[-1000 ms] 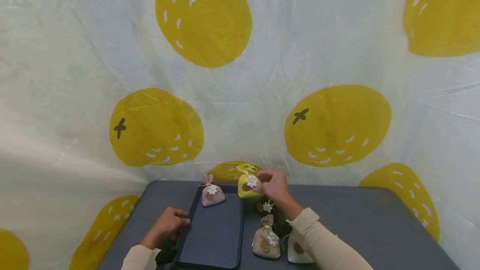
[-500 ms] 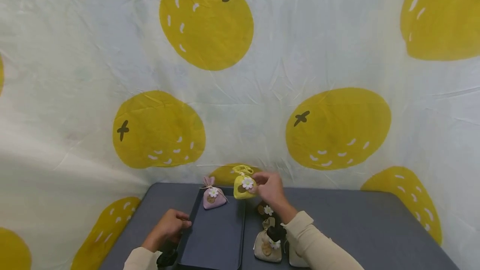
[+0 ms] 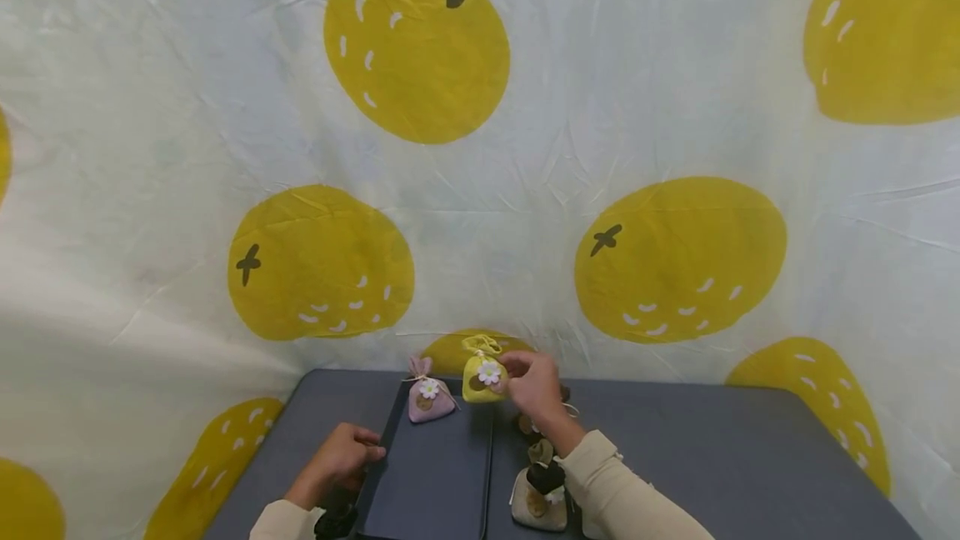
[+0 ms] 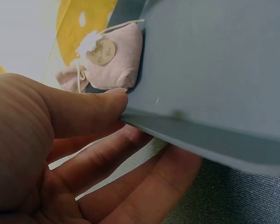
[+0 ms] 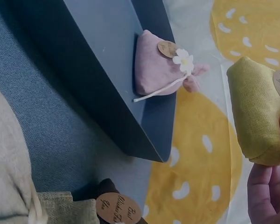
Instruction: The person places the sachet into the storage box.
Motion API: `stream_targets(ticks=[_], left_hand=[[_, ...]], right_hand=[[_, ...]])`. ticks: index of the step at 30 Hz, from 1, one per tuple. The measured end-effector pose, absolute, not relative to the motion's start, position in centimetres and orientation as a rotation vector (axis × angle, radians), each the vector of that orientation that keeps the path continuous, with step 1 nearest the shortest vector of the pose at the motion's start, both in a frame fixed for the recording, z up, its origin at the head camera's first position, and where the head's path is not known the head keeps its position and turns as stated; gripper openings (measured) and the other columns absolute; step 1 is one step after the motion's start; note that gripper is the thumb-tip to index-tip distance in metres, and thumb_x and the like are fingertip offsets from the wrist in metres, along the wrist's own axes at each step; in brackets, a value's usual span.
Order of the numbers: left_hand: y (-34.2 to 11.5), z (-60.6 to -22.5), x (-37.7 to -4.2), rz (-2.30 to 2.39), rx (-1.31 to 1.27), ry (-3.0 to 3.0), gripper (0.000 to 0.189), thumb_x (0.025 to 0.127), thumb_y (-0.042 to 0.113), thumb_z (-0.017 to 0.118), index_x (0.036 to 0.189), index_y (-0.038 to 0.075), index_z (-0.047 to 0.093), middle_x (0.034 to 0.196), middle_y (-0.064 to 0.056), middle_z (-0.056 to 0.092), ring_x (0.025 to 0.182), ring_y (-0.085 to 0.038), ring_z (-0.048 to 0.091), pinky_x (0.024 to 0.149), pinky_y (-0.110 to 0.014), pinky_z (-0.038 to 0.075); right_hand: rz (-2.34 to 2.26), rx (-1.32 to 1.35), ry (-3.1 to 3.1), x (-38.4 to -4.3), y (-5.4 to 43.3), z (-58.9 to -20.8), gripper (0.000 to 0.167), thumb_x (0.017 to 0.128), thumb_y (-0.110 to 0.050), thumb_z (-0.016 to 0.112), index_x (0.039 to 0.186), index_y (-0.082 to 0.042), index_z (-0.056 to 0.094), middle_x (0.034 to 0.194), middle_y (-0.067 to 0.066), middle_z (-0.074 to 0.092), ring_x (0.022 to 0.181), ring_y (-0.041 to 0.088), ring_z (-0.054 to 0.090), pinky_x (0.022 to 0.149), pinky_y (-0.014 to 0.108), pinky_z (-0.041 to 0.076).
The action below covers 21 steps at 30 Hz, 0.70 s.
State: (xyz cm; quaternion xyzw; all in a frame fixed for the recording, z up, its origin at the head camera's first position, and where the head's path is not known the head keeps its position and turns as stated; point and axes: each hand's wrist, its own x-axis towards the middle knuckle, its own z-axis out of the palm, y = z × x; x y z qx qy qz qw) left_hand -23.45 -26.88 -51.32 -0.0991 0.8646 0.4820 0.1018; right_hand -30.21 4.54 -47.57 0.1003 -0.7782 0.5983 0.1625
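My right hand (image 3: 532,386) pinches a small yellow drawstring sachet (image 3: 471,375) by its side, above the far right part of a dark grey tray (image 3: 427,477). A white flower and a round brown tag decorate the sachet; the right wrist view shows its yellow cloth (image 5: 252,112) with the fingers at its lower edge. My left hand (image 3: 341,452) holds the tray's left rim (image 4: 191,142), thumb on top and fingers beneath. A pink sachet (image 3: 427,407) with a flower and tag leans in the tray's far left corner.
Right of the tray lie a beige sachet (image 3: 527,517) and a dark brown sachet (image 3: 527,425), partly hidden by my right arm. Part of a pale sachet (image 3: 589,528) shows beside the sleeve. Behind the grey table (image 3: 697,448) hangs a fruit-print curtain (image 3: 495,265).
My right hand has carried the yellow sachet a little left, farther over the tray. My left hand keeps its place at the rim. The pink sachet stays in its corner.
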Motion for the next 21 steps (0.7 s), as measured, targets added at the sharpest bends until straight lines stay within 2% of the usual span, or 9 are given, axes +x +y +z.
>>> stream_targets(ticks=[8,16,21], left_hand=[[-26.9,-51.3,-23.4,1.447,-0.283,2.54,0.038,0.093,0.003,0.071,0.125,-0.016,0.066,0.112,-0.031,0.073,0.088,-0.042,0.078,0.069,-0.054,0.064],[-26.9,-51.4,-23.6,1.449,-0.297,2.527,0.038,0.093,0.003,0.071,0.126,-0.015,0.066,0.115,-0.032,0.072,0.089,-0.043,0.077,0.069,-0.054,0.064],[-26.8,-51.3,-23.6,1.445,-0.305,2.523,0.038,0.093,0.003,0.071,0.126,-0.015,0.065,0.115,-0.032,0.072,0.089,-0.045,0.077,0.07,-0.055,0.064]], right_hand=[[1.68,0.266,-2.165,-30.5,3.7,-47.9,0.03,0.061,0.015,0.082,0.088,0.004,0.08,0.078,0.018,0.076,0.066,0.011,0.064,0.062,0.022,0.053],[1.698,0.19,-2.119,-30.7,3.1,-48.5,0.031,0.061,0.017,0.078,0.088,0.003,0.08,0.079,0.018,0.077,0.065,0.015,0.065,0.06,0.023,0.053],[1.683,0.175,-2.116,-30.8,2.8,-48.8,0.031,0.06,0.017,0.081,0.088,0.003,0.08,0.078,0.017,0.076,0.065,0.016,0.064,0.061,0.023,0.052]])
